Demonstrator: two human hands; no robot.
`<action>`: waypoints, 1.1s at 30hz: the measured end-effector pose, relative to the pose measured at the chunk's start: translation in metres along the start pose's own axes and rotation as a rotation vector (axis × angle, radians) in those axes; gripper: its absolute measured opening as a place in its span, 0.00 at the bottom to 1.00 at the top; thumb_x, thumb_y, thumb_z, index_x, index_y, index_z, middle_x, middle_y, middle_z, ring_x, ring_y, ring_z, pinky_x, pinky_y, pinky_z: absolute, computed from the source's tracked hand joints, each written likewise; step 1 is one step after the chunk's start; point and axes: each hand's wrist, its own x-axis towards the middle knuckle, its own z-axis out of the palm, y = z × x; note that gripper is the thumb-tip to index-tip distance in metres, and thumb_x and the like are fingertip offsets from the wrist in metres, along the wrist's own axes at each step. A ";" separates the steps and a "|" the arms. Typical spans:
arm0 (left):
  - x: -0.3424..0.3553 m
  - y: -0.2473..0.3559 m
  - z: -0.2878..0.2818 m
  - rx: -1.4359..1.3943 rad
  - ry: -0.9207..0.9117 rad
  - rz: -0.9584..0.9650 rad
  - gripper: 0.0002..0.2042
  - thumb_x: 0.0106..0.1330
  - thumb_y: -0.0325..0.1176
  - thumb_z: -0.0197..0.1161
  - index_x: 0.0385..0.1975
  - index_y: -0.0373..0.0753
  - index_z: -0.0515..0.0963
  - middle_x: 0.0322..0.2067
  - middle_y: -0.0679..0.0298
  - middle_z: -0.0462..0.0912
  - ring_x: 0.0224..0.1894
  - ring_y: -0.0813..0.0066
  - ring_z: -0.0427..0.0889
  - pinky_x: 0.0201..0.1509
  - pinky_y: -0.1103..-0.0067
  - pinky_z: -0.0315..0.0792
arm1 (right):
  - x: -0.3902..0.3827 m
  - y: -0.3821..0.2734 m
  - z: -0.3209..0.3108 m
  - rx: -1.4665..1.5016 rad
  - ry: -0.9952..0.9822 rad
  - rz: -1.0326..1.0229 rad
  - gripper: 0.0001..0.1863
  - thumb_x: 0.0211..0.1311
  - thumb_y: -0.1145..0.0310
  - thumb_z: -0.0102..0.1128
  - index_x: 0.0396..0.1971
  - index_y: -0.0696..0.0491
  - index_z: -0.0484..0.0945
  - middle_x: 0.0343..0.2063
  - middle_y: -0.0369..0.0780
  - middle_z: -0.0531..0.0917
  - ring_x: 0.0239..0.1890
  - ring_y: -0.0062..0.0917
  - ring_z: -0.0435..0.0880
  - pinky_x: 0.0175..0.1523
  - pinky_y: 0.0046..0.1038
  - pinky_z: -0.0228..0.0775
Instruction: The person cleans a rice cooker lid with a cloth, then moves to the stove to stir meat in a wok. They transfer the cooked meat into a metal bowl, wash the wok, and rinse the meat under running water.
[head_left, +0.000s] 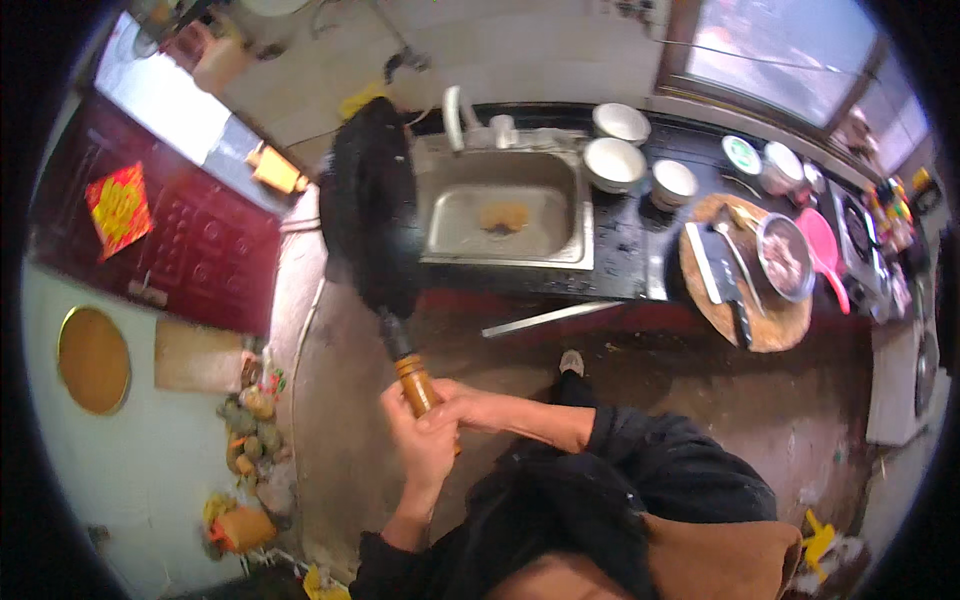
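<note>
Both my hands are closed round the wooden handle of a large black wok (372,210). My left hand (422,450) wraps the handle's lower part, and my right hand (465,408) grips it from the right side. The wok is tipped up on its side, its handle toward me, in front of the left end of the counter. Just to its right lies the steel sink (590,245), with a brownish patch around its drain. A white faucet (455,118) rises behind the basin; the wok hides the sink's left side.
White bowls (614,166) stand right of the sink. Farther right, a round wooden board (770,330) carries a cleaver (712,262), a spoon and a metal bowl of meat (785,262); a pink strainer (820,243) is beside it. Vegetables (250,430) lie on the floor at left.
</note>
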 end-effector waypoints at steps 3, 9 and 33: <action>-0.018 -0.002 0.001 0.071 -0.016 0.159 0.27 0.57 0.18 0.58 0.56 0.37 0.57 0.40 0.59 0.72 0.27 0.78 0.75 0.26 0.82 0.71 | -0.017 0.000 0.013 -0.025 -0.031 -0.007 0.31 0.48 0.62 0.73 0.51 0.53 0.69 0.41 0.33 0.75 0.46 0.19 0.74 0.54 0.26 0.67; -0.040 0.021 0.032 -0.098 -0.182 0.337 0.31 0.57 0.22 0.61 0.60 0.35 0.54 0.49 0.55 0.68 0.48 0.69 0.74 0.53 0.75 0.70 | -0.069 -0.026 0.030 -0.221 -0.009 -0.279 0.28 0.47 0.64 0.72 0.48 0.53 0.69 0.37 0.33 0.74 0.43 0.17 0.73 0.51 0.24 0.67; -0.222 0.209 0.525 -0.612 -1.443 -0.077 0.33 0.48 0.22 0.59 0.57 0.36 0.55 0.38 0.54 0.71 0.22 0.73 0.76 0.22 0.79 0.74 | -0.607 -0.169 0.022 -0.334 1.364 -0.912 0.25 0.52 0.65 0.63 0.50 0.60 0.71 0.38 0.38 0.78 0.39 0.21 0.79 0.47 0.24 0.73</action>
